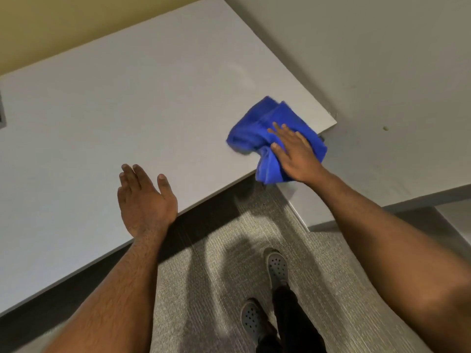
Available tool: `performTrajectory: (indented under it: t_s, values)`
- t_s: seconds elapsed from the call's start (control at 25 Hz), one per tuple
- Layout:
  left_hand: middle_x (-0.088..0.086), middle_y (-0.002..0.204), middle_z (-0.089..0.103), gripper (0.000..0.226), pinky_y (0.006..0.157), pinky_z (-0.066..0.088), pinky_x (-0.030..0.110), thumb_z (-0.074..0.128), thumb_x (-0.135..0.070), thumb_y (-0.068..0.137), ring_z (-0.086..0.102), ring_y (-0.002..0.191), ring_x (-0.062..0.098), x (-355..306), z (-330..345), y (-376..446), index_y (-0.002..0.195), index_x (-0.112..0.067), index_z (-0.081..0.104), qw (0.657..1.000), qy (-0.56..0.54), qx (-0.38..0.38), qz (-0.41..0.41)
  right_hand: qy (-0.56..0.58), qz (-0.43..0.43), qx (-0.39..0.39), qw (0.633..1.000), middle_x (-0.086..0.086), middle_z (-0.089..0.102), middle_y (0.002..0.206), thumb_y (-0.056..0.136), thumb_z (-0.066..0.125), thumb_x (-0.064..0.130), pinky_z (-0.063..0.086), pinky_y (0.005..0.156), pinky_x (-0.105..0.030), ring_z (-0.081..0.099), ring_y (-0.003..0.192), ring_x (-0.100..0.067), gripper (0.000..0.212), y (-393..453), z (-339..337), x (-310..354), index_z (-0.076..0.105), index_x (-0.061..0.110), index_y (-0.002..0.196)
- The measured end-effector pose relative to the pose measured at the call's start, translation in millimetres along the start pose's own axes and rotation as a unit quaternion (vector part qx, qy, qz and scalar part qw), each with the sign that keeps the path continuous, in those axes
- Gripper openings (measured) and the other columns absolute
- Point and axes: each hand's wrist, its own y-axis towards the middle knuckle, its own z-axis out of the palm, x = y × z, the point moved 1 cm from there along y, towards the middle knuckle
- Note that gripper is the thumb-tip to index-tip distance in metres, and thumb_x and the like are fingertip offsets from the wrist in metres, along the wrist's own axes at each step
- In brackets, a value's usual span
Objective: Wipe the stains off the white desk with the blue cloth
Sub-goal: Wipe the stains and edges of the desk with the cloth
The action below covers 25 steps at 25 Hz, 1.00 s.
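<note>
The white desk (127, 103) fills the upper left and runs to a corner at the right. A bunched blue cloth (257, 131) lies on the desk's near right corner, part of it hanging over the front edge. My right hand (293, 154) presses flat on the cloth, fingers pointing toward the back left. My left hand (145, 197) rests near the desk's front edge, fingers spread, holding nothing. A faint smear (242, 75) shows on the desk behind the cloth.
A grey wall (382, 72) stands close behind the desk's right corner. Below the desk edge is grey carpet (216, 276) with my two feet in grey clogs (276, 266). A dark cut-out (2, 110) sits at the desk's far left.
</note>
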Motion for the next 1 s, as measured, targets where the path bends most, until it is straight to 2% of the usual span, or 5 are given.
performTrajectory:
  t_s: [0.08,0.36,0.76,0.92,1.0]
  values:
    - [0.012,0.167,0.004,0.072,0.125,0.01,0.042,0.012,-0.05,0.101,0.006,0.154,0.025,0.1,0.5,-0.5,0.157,-0.006,0.007,1.0,-0.007,-0.005,-0.004,-0.015,0.045,-0.027,0.999,-0.001,0.023,0.158,0.102,0.031,0.036,0.006,0.118,-0.035,0.014,0.147,-0.017,0.053,13.8,8.6,18.5,0.021,0.016,0.15]
    - [-0.001,0.166,0.017,0.054,0.12,0.012,0.03,0.02,-0.038,0.107,0.018,0.152,0.016,14.2,-19.6,-2.4,0.158,-0.02,0.012,0.964,-0.263,-0.01,-0.042,-0.08,-0.097,0.092,0.988,0.004,0.008,0.162,0.102,0.022,0.044,0.001,0.119,-0.036,0.004,0.148,-0.015,0.053,32.2,56.0,104.5,0.017,0.024,0.151]
    - [0.02,0.157,0.033,0.052,0.121,0.021,0.047,0.025,-0.032,0.107,0.029,0.146,0.035,79.5,-24.0,19.6,0.147,0.0,0.035,0.988,-0.138,-0.055,-0.042,-0.089,-0.345,0.166,0.92,0.006,0.024,0.158,0.101,0.035,0.037,0.008,0.118,-0.034,0.016,0.147,-0.015,0.046,-29.4,81.1,128.4,0.033,0.026,0.146]
    - [0.033,0.135,0.044,0.056,0.103,0.04,0.062,0.022,-0.039,0.101,0.042,0.125,0.049,67.6,-15.7,24.0,0.126,0.005,0.046,0.998,-0.035,-0.051,-0.001,-0.127,-0.294,0.097,0.942,0.004,0.024,0.158,0.099,0.037,0.041,0.011,0.118,-0.037,0.017,0.147,-0.019,0.05,-32.5,85.5,113.5,0.031,0.027,0.147]
    - [0.037,0.115,0.048,0.03,0.082,0.046,0.066,0.045,-0.018,0.095,0.045,0.105,0.054,65.3,-10.5,31.0,0.11,0.007,0.05,0.997,-0.028,-0.065,0.022,-0.136,-0.242,0.028,0.96,0.002,0.022,0.159,0.098,0.035,0.043,0.009,0.118,-0.038,0.015,0.147,-0.021,0.052,-42.9,108.4,133.6,0.029,0.026,0.148]
